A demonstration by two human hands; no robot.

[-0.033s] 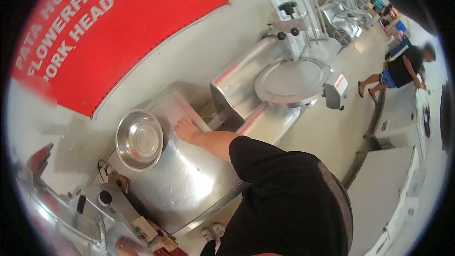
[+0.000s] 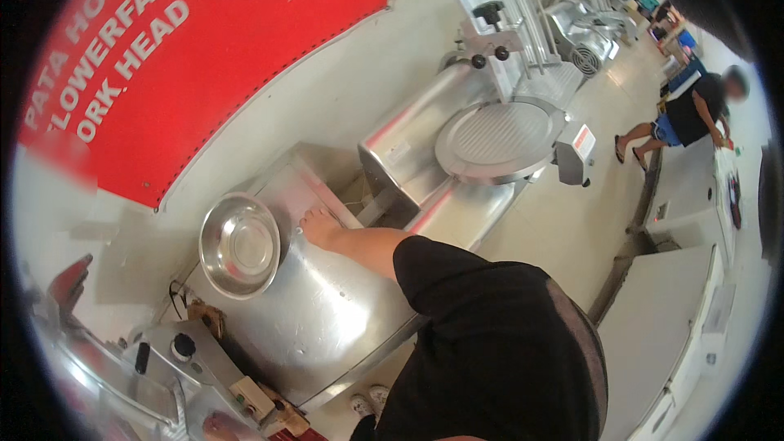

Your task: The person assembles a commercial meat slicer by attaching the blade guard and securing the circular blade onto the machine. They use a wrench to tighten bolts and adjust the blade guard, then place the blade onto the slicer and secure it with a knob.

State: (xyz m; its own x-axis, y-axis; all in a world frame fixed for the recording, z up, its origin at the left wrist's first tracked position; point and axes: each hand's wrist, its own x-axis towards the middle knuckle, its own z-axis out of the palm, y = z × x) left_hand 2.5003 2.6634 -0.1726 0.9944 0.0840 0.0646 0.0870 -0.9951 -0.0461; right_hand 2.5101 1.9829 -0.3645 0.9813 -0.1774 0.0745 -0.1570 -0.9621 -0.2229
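Observation:
My right hand (image 2: 321, 229) lies palm down on a shiny steel table (image 2: 318, 335), fingers a little apart and holding nothing. Its bare forearm comes out of a black short sleeve. Just left of the hand, close to the fingertips but apart from them, a round steel basin (image 2: 219, 241) rests near the wall with only reflections inside. Beyond the forearm stands a meat slicer (image 2: 500, 140) with a ribbed round blade cover. My left hand cannot be made out; a dark reddish, finger-like shape (image 2: 70, 282) at the far left edge is unclear.
A metal machine with a black knob (image 2: 183, 347) stands at lower left, a cable (image 2: 175, 298) behind it. More metal machines (image 2: 584, 28) line the back wall. A red sign (image 2: 286, 33) hangs above. At right, a person (image 2: 684, 117) stands by white chest-like units (image 2: 670, 302).
The whole view has shifted very slightly. My right hand stays in place on the table beside the basin.

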